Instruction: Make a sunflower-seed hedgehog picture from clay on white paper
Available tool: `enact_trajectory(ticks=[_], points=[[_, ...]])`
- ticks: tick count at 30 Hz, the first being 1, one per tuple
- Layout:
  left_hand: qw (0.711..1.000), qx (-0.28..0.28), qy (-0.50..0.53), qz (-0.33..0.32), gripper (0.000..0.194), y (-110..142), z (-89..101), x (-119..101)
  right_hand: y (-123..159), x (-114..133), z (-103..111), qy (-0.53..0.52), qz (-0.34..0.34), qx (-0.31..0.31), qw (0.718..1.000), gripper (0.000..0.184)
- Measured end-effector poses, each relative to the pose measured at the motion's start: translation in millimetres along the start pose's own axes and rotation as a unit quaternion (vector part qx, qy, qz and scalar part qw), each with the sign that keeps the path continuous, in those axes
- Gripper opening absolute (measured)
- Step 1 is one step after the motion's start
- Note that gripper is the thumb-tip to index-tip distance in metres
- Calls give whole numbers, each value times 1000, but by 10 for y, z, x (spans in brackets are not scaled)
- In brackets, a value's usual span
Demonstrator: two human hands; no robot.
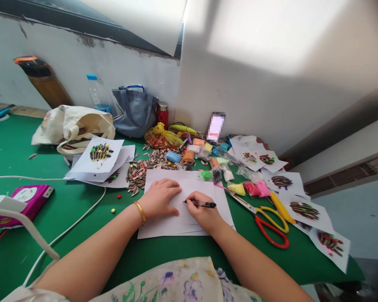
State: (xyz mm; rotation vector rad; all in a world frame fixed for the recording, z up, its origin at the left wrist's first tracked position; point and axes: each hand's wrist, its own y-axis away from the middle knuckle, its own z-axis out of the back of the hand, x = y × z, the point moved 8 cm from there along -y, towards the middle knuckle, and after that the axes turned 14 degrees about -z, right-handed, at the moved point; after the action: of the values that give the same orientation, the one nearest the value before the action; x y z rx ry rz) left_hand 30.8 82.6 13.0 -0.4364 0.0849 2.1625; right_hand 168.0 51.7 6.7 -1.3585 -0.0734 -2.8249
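Note:
My right hand (204,213) pinches a dark pen (205,204), its tip low over white paper (156,228). A few faint lines show near the tip. My left hand (162,198) lies flat on the same paper, fingers stretched and thumb apart, with a gold bangle at the wrist. Several sheets seem stacked here. Just beyond the paper spreads a pile of striped sunflower seeds (137,174) mixed with small coloured balls. To the right are small packets of coloured clay, among them a green packet (205,175) and a yellow packet (238,189).
Scissors (271,228) with red and yellow handles lie right of the paper, beside a yellow cutter (282,206). Seed-decorated cards (305,209) line the right edge; more cards (102,163) sit left. A white cable (78,226), magenta box (23,203), phone (216,126) and blue bag (134,111) surround these.

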Motion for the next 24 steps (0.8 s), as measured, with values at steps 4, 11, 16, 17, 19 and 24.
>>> enact_trajectory(ticks=[4,11,16,17,19,24], points=[[1000,2,0,2,72,2,6,-1,-5,-3,10,-6,0,-4,1000,12],[1000,0,1,-5,72,3,5,-3,-3,4,21,-14,4,-4,1000,12],[1000,-4,5,-4,72,2,4,-7,-15,1,30,-18,5,-6,1000,13],[1000,-5,4,-4,72,2,4,-6,-14,2,36,-21,5,-5,1000,13],[1000,-4,3,-3,72,4,2,-4,-4,2,48,-32,3,-3,999,13],[1000,-3,3,-5,72,5,12,-11,62,-9,31,-49,-7,13,999,13]])
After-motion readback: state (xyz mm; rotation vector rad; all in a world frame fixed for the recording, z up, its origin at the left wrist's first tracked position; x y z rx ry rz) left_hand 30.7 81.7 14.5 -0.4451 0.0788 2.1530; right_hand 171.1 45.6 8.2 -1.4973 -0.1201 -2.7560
